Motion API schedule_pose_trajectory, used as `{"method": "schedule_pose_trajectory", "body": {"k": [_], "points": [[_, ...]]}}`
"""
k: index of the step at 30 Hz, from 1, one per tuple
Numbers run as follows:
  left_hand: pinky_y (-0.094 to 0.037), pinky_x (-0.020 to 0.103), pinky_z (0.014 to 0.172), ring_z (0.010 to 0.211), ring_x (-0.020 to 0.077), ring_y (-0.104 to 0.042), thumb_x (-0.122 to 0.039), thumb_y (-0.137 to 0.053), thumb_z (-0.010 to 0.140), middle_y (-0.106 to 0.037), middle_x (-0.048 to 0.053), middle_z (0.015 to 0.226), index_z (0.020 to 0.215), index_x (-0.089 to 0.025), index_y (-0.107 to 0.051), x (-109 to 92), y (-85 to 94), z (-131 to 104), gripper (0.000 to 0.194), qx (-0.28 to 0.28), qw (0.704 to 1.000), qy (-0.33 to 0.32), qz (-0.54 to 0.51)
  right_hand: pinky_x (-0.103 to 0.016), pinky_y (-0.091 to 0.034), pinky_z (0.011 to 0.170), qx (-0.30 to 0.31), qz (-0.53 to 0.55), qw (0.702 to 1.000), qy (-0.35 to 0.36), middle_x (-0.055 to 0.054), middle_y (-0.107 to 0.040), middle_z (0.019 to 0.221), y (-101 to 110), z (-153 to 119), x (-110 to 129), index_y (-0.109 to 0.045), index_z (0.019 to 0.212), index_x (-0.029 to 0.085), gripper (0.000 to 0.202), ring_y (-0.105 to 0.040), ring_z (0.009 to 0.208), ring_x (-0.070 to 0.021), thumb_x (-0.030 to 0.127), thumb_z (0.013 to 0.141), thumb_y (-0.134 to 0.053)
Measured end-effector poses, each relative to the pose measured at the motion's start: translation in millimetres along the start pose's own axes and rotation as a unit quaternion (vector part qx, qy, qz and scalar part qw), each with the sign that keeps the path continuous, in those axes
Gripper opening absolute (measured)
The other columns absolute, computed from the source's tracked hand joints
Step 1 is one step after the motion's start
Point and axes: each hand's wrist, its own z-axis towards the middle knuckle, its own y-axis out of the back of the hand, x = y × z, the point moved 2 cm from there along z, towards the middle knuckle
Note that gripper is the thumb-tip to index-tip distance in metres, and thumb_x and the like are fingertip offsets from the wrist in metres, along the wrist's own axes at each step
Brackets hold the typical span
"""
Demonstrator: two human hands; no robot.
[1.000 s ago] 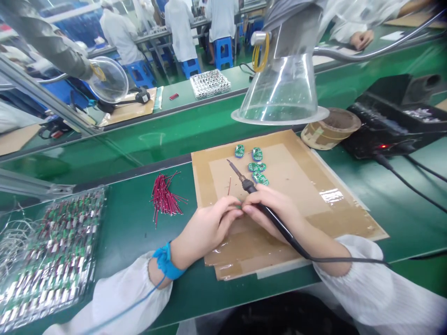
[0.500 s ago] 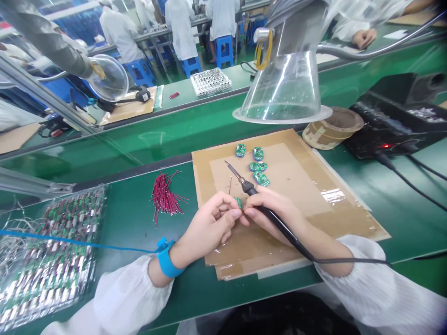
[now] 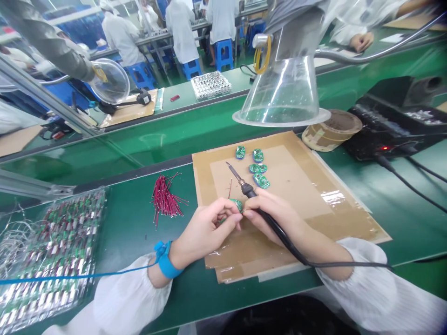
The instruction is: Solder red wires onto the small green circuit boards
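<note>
My left hand [image 3: 213, 225] pinches a small green circuit board [image 3: 237, 203] above the cardboard sheet [image 3: 300, 186], its fingers hiding part of it. A soldering iron [image 3: 275, 223] lies in the grip of my right hand [image 3: 279, 214], its tip pointing up and to the left, away from the board. The thumb and forefinger of that hand meet close to the left fingertips; whether they also pinch something small is unclear. A thin red wire [image 3: 230, 188] stands just beyond the board. Several more green circuit boards [image 3: 258, 168] rest on the cardboard farther back.
Left of the cardboard lies a pile of red wires [image 3: 165, 196]. A plastic-covered tray of parts [image 3: 59, 251] sits at far left. Overhead hangs a clear fume hood [image 3: 282, 93]. A tape-roll-like round pot [image 3: 330, 132] and a black soldering station [image 3: 384, 125] stand at right.
The left fingers have shifted slightly, so more of the held circuit board shows. The blue wrist cord has dropped lower. The soldering iron stays almost where it was.
</note>
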Motion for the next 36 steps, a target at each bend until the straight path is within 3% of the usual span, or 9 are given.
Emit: {"method": "schedule_pose_trajectory", "body": {"k": [7, 10, 13, 19, 26, 33, 36], "points": [[-0.043, 0.020, 0.057, 0.058, 0.0075, -0.052, -0.026, -0.058, 0.097, -0.066, -0.003, 0.076, 0.097, -0.019, -0.059, 1, 11.2, 0, 0.007, 0.000, 0.980, -0.063, 0.188, -0.028, -0.047, 0.073, -0.009, 0.008, 1.000, 0.004, -0.001, -0.057, 0.087, -3, 2, -8, -0.060, 0.100, 0.024, 0.003, -0.054, 0.079, -0.0143, 0.022, 0.098, -0.061], [-0.045, 0.021, 0.060, 0.066, 0.0099, -0.058, -0.028, -0.056, 0.098, -0.065, -0.001, 0.079, 0.096, -0.019, -0.059, 6, 18.2, 4, 0.009, -0.039, 0.984, -0.026, 0.172, -0.030, -0.051, 0.074, -0.033, 0.009, 0.999, -0.027, -0.003, -0.058, 0.091, -5, 5, -12, -0.060, 0.106, 0.024, 0.014, -0.057, 0.078, -0.0156, 0.028, 0.095, -0.066], [-0.048, 0.024, 0.066, 0.074, 0.0128, -0.062, -0.032, -0.054, 0.101, -0.066, 0.001, 0.082, 0.098, -0.019, -0.059, 13, 22.0, 8, 0.015, -0.065, 0.986, 0.012, 0.152, -0.034, -0.053, 0.079, -0.012, -0.023, 0.999, -0.035, -0.006, -0.058, 0.104, -10, 7, -11, -0.057, 0.119, 0.025, 0.028, -0.060, 0.087, -0.0179, 0.031, 0.095, -0.068], [-0.050, 0.029, 0.072, 0.077, 0.0149, -0.066, -0.037, -0.054, 0.102, -0.070, 0.002, 0.085, 0.102, -0.019, -0.060, 19, 22.6, 12, 0.019, -0.065, 0.990, 0.033, 0.122, -0.039, -0.054, 0.088, 0.031, -0.048, 0.998, -0.036, -0.007, -0.056, 0.109, -13, 8, -10, -0.055, 0.124, 0.025, 0.027, -0.060, 0.096, -0.0205, 0.021, 0.098, -0.059], [-0.049, 0.029, 0.074, 0.078, 0.0143, -0.068, -0.037, -0.054, 0.102, -0.072, -0.001, 0.083, 0.103, -0.020, -0.063, 16, 23.8, 13, 0.018, -0.048, 0.989, 0.034, 0.135, -0.035, -0.055, 0.080, 0.037, -0.031, 0.998, -0.043, -0.006, -0.055, 0.110, -15, 6, -15, -0.054, 0.124, 0.026, 0.028, -0.061, 0.089, -0.0184, 0.021, 0.098, -0.058], [-0.048, 0.029, 0.073, 0.078, 0.0166, -0.064, -0.038, -0.052, 0.103, -0.069, 0.002, 0.086, 0.100, -0.019, -0.063, 16, 23.1, 12, 0.023, -0.057, 0.988, 0.019, 0.142, -0.035, -0.054, 0.084, -0.028, -0.023, 0.999, -0.011, -0.006, -0.059, 0.106, -6, 6, -13, -0.058, 0.121, 0.025, 0.025, -0.063, 0.090, -0.0183, 0.018, 0.097, -0.057], [-0.046, 0.029, 0.074, 0.082, 0.0167, -0.059, -0.034, -0.054, 0.102, -0.065, 0.004, 0.092, 0.097, -0.019, -0.064, 13, 21.6, 13, 0.019, -0.070, 0.984, -0.017, 0.164, -0.034, -0.054, 0.083, -0.061, -0.025, 0.998, -0.015, -0.005, -0.062, 0.100, 0, 5, -12, -0.059, 0.116, 0.024, 0.020, -0.063, 0.087, -0.0175, 0.018, 0.097, -0.058]]}}
